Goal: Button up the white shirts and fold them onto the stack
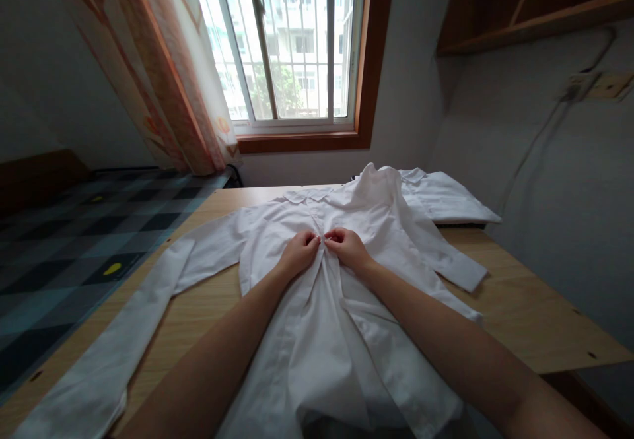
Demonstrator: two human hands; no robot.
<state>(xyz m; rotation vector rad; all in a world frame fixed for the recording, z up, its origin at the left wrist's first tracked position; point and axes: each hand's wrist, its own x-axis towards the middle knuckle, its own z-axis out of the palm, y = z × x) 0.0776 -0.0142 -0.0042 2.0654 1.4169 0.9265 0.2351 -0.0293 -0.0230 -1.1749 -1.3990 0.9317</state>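
A white long-sleeved shirt point(277, 228) lies spread over the wooden table, its collar toward the window and its lower part hanging toward me. Both my hands meet at the front opening, a little below the collar. With fingers pinched, my left hand point(301, 251) grips the left edge of the front. My right hand point(349, 247) pinches the facing edge, close beside the left. Folds run down from between the fingers. Any button there is too small to make out. One sleeve stretches to the lower left, the other to the right.
Folded white clothing point(446, 198) lies at the table's back right corner. The wooden table point(515, 300) has a bare edge on the right. A bed with a checked cover point(123, 228) adjoins on the left. A curtain point(168, 76) hangs by the window point(297, 49); a shelf point(545, 23) juts out upper right.
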